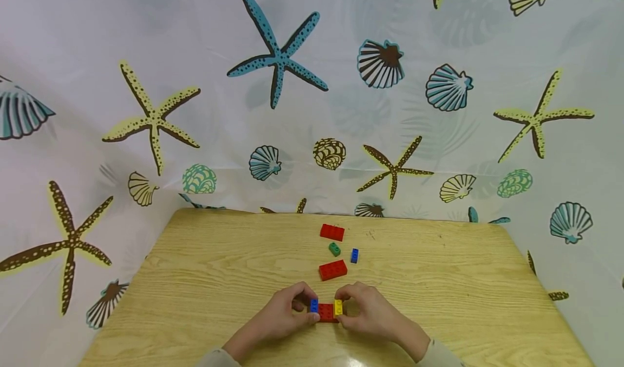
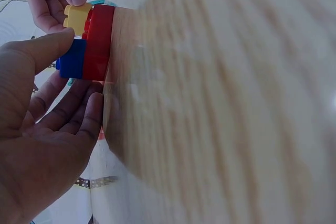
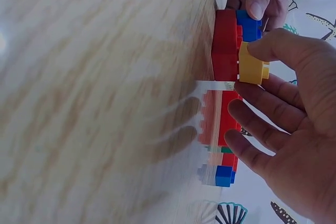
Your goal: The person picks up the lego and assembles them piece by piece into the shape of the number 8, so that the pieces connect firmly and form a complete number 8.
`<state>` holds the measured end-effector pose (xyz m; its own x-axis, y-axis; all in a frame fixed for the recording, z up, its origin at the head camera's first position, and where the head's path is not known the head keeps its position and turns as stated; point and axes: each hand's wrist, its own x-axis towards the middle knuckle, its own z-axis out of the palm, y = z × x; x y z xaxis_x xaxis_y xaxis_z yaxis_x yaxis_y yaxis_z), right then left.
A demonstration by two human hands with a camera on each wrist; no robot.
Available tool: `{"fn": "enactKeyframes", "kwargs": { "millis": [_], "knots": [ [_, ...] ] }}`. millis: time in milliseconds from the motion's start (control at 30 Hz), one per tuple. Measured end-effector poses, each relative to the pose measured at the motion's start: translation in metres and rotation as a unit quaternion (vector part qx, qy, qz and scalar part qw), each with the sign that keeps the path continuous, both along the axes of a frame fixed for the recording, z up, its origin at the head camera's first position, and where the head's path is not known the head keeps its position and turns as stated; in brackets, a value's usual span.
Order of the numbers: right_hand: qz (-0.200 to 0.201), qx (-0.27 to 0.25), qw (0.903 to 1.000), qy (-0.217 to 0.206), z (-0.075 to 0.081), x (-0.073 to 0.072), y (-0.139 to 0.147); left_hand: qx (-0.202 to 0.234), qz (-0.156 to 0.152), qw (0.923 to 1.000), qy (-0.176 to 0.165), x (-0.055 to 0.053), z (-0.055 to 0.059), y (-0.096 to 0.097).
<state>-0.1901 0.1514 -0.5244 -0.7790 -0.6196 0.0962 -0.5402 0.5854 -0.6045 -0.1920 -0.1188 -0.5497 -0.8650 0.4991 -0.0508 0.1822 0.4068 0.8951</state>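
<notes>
A red toy brick (image 1: 326, 313) lies flat near the front of the table. On its left end sits a blue brick (image 1: 314, 306), which my left hand (image 1: 287, 313) pinches between thumb and fingers. My right hand (image 1: 368, 311) pinches a yellow brick (image 1: 338, 307) on the right end. Studs of the red brick show in the gap between the two small bricks. In the left wrist view the blue brick (image 2: 72, 59) stands close against the red brick (image 2: 100, 45). The right wrist view shows the yellow brick (image 3: 251, 63) beside the red one, thumb on its near side.
Beyond the hands lie a second red brick (image 1: 333, 270), a small green brick (image 1: 334, 249), another blue brick (image 1: 355, 256) and a farther red brick (image 1: 332, 232). They rest on the wooden table (image 1: 234, 248). A curtain (image 1: 341, 107) printed with starfish and shells hangs behind.
</notes>
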Motion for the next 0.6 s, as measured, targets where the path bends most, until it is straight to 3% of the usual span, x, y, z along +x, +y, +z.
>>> {"fn": "enactKeyframes", "kwargs": {
  "millis": [600],
  "knots": [
    [-0.011,-0.016,0.9994,-0.027,-0.0019,-0.0014,-0.0001,-0.002,0.000,1.0000,-0.001,0.0008,0.0026,0.0007]
  ]
}}
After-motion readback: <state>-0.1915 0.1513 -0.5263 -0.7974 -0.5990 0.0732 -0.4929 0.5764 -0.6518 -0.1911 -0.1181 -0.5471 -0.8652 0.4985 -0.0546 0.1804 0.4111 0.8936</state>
